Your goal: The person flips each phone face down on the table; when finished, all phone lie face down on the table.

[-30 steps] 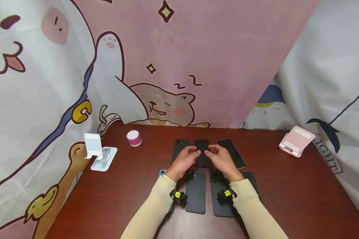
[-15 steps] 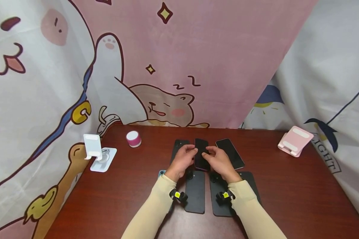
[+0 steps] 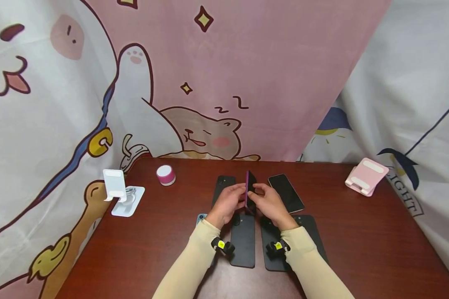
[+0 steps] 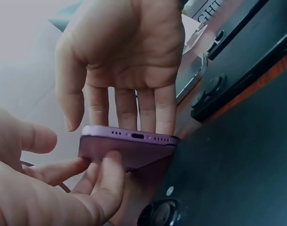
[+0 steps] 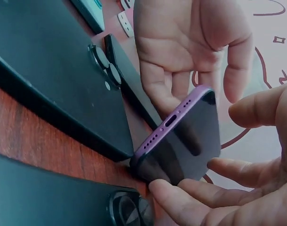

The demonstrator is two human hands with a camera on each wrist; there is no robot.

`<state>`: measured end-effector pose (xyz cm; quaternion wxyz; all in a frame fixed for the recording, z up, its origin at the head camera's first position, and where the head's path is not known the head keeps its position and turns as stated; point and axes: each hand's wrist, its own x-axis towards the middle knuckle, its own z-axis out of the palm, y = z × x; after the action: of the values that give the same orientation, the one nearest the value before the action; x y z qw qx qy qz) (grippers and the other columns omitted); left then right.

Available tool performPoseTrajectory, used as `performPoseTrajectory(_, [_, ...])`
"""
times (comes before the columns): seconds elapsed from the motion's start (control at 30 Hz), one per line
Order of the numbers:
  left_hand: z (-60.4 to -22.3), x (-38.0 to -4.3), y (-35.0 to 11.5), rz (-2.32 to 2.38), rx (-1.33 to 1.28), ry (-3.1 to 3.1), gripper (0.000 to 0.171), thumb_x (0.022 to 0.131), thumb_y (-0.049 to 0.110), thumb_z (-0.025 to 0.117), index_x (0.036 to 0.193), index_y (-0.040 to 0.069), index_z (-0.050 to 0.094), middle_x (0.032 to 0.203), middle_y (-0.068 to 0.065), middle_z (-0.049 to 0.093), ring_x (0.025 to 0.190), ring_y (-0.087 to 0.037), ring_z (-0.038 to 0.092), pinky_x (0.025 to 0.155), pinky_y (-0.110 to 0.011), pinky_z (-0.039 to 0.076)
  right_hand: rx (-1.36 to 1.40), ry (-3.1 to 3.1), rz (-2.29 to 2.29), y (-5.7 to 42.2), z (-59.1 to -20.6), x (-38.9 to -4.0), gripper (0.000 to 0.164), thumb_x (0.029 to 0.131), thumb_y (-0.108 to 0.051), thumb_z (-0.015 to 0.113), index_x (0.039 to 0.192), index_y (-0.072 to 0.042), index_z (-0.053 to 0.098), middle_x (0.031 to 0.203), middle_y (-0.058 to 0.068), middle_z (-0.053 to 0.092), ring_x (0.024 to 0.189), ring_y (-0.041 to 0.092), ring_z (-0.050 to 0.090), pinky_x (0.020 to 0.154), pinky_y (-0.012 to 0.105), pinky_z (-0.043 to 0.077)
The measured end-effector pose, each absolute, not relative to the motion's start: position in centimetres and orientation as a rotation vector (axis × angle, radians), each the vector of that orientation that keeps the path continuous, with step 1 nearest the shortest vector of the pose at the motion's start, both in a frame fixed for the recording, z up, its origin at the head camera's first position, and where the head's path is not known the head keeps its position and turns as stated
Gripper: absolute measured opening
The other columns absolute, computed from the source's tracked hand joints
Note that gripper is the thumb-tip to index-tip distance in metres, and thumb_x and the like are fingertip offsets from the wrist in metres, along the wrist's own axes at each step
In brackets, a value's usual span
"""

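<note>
A purple-edged smartphone point(image 3: 251, 179) stands tilted up on its long edge between the two hands, its dark screen facing the right hand. In the left wrist view its bottom end shows the charging port. My left hand point(image 3: 227, 204) holds it from behind with fingertips on the purple back, the thumb apart from it. My right hand point(image 3: 272, 207) steadies the screen side, with fingertips at the lower long edge and the thumb raised in the right wrist view. A black phone point(image 3: 223, 186) lies beside the left hand, partly hidden, and a pale-framed phone point(image 3: 287, 193) beside the right.
Nearer the person lie a black phone point(image 3: 243, 245), another black phone point(image 3: 275, 254) and a blue phone point(image 3: 201, 217), partly under the arms. A white phone stand point(image 3: 115, 185) is left, a pink stand point(image 3: 367, 176) right, and a pink jar point(image 3: 166, 176) at the back left.
The purple-edged phone lay flat a second ago. Its left side has been lifted until it stands on edge, the right hand moving left to meet it.
</note>
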<state>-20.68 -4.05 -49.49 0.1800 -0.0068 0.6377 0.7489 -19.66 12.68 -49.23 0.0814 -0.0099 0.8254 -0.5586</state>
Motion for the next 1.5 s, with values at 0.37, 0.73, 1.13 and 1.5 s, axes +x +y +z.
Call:
performPoseTrajectory(0.37, [-49.6, -20.0, -4.1, 2.022, 0.001, 1.769, 0.047, 0.114, 0.035, 0.043, 0.152, 0.012, 0.058, 0.162, -0.014, 0.049, 0.151, -0.039, 0.043, 0.12, -0.059, 0.042, -0.022, 2.426, -1.788, 12.8, -49.5, -20.0, 0.052, 0.106, -0.019, 0.063, 0.151, 0.001, 0.049, 0.142, 0.026, 0.062, 0.127, 0.041, 0.066, 0.103, 0.055, 0.057])
performPoseTrajectory(0.73, [-49.6, -20.2, -3.9, 2.022, 0.018, 1.781, 0.051, 0.113, 0.036, 0.046, 0.151, 0.005, 0.056, 0.163, -0.017, 0.047, 0.153, -0.038, 0.042, 0.121, -0.059, 0.041, 0.017, 2.423, -1.854, 13.3, -49.6, -20.4, 0.047, 0.104, -0.008, 0.061, 0.147, 0.006, 0.052, 0.137, 0.031, 0.064, 0.122, 0.043, 0.068, 0.099, 0.053, 0.06])
performPoseTrajectory(1.13, [-48.6, -21.1, -5.0, 2.249, -0.178, 1.662, 0.047, 0.112, 0.026, 0.044, 0.152, 0.001, 0.043, 0.151, -0.023, 0.052, 0.129, -0.035, 0.063, 0.104, -0.056, 0.057, 0.004, 2.478, -1.929, 13.1, -46.6, -19.8, 0.038, 0.104, -0.006, 0.059, 0.141, -0.001, 0.06, 0.136, 0.025, 0.065, 0.122, 0.04, 0.068, 0.099, 0.052, 0.06])
performPoseTrajectory(1.5, [-48.5, -21.2, -5.1, 2.276, -0.151, 1.61, 0.041, 0.11, 0.026, 0.047, 0.145, 0.005, 0.052, 0.133, -0.014, 0.059, 0.104, -0.022, 0.065, 0.097, -0.056, 0.059, 0.016, 2.446, -1.97, 12.8, -46.4, -19.6, 0.048, 0.103, -0.006, 0.058, 0.15, 0.0, 0.053, 0.145, 0.024, 0.061, 0.129, 0.04, 0.065, 0.105, 0.055, 0.056])
